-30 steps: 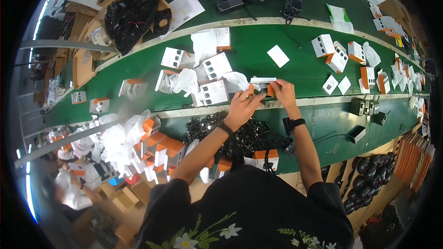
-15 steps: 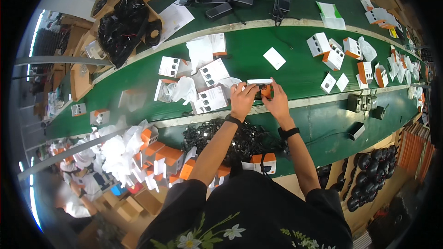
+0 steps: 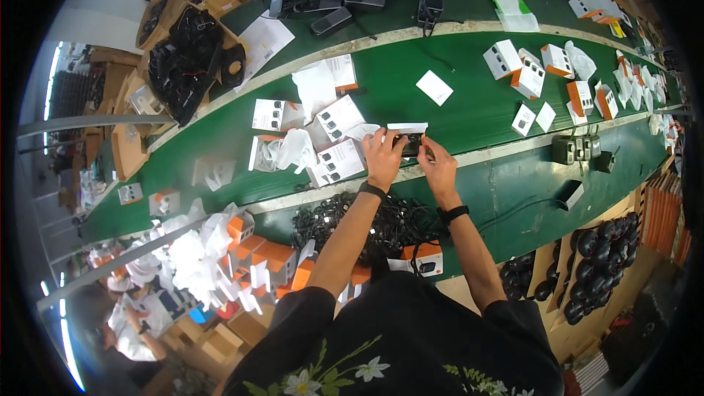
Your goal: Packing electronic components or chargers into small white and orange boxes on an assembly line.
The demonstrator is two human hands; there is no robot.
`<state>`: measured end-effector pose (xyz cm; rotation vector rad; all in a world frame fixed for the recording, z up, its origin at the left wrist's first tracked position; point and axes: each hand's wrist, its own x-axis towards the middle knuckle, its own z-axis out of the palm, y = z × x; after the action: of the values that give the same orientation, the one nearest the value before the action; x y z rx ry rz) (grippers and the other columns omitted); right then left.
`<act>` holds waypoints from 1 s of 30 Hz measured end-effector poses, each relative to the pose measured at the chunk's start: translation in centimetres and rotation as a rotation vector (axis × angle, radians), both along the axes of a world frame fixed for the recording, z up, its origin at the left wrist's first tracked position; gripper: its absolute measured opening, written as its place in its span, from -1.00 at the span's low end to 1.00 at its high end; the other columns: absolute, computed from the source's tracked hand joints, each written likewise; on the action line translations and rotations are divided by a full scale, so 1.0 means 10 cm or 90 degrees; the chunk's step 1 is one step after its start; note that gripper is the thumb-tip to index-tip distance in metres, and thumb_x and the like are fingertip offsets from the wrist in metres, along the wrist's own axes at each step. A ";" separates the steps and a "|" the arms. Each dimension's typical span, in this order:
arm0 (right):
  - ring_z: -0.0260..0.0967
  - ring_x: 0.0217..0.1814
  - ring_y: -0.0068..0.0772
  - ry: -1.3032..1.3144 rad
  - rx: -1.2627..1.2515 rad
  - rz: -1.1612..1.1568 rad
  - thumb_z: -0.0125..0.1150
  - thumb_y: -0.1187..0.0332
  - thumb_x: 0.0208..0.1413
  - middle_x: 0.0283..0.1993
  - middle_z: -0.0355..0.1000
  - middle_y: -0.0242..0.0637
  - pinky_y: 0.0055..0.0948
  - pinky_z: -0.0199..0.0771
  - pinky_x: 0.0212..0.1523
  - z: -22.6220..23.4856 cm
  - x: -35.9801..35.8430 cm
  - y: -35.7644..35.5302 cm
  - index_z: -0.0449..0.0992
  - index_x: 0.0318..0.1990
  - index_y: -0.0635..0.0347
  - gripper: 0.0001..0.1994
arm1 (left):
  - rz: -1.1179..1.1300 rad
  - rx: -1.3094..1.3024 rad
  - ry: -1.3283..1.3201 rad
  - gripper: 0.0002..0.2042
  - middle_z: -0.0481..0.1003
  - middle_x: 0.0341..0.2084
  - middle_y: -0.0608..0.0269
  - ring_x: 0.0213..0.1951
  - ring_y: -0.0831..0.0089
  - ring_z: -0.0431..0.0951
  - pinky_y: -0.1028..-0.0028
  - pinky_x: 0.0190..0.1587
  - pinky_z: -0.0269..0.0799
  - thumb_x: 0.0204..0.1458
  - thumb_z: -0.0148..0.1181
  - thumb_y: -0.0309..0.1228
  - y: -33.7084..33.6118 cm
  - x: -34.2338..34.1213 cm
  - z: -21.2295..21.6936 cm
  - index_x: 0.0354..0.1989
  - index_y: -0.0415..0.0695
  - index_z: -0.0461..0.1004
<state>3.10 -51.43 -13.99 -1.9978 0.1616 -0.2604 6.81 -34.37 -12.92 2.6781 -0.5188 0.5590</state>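
Over the green conveyor belt (image 3: 469,114), both my hands are at a small white and orange box (image 3: 408,128). Its white flap stands up at the far side, and dark contents show between my fingers. My left hand (image 3: 382,157) grips the box's left side. My right hand (image 3: 439,170) is closed at the right side with thumb and fingers pinched together; whether it holds the wall or a part inside is hidden. Just left of my left hand lie printed white boxes (image 3: 339,161) and crumpled white bags (image 3: 293,151). Beyond the box is a white card (image 3: 435,87).
Nearest my body lies a heap of black cables (image 3: 352,224), with orange and white boxes (image 3: 275,257) to its left. More boxes (image 3: 503,59) stand on the belt at right. Black devices (image 3: 331,20) lie on the far table. A person (image 3: 132,326) works at lower left.
The orange part seen inside the box beside my right fingers no longer shows; dark contents show there now. My right fingers have drawn together. The whole view has shifted slightly.
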 end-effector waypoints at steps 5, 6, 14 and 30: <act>0.69 0.12 0.00 -0.125 -0.125 0.041 0.53 0.48 0.18 0.19 0.67 -0.07 -0.18 0.75 0.09 0.04 0.01 -0.08 0.73 0.05 0.28 -0.71 | -0.064 0.005 0.034 -0.79 0.67 -0.03 0.37 0.18 0.17 0.52 -0.09 0.28 0.31 0.17 0.43 -0.31 0.04 0.05 0.02 -0.06 -0.03 0.78; 0.65 0.18 0.02 -0.121 -0.140 0.061 0.53 0.48 0.17 0.26 0.64 -0.07 -0.14 0.71 0.15 0.04 0.00 -0.08 0.74 0.04 0.27 -0.71 | -0.105 0.004 0.049 -0.80 0.68 -0.02 0.33 0.19 0.14 0.53 -0.09 0.30 0.34 0.22 0.39 -0.32 0.08 0.07 0.04 -0.05 -0.04 0.77; 0.57 0.27 0.08 -0.086 -0.215 0.101 0.45 0.53 0.18 0.38 0.54 -0.05 -0.08 0.68 0.18 0.05 -0.01 -0.23 0.73 0.02 0.32 -0.74 | -0.168 -0.481 0.365 -0.49 0.60 0.12 0.05 0.16 0.13 0.66 0.23 0.15 0.62 0.30 0.24 -0.63 0.28 0.25 0.32 0.43 -0.10 0.42; 0.54 0.31 0.16 0.029 -0.049 0.194 0.52 0.35 0.21 0.58 0.28 0.02 -0.02 0.70 0.18 0.11 0.01 -0.60 0.38 0.50 0.16 -0.29 | -0.409 0.025 0.256 -0.44 0.35 0.54 0.23 0.51 0.21 0.35 -0.08 0.47 0.25 0.28 0.31 -0.23 0.09 0.29 0.10 0.48 0.10 0.46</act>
<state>3.15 -57.45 -12.90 -2.0727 -0.1268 -0.0265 9.72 -33.49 -11.96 2.3584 -1.1900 -0.1671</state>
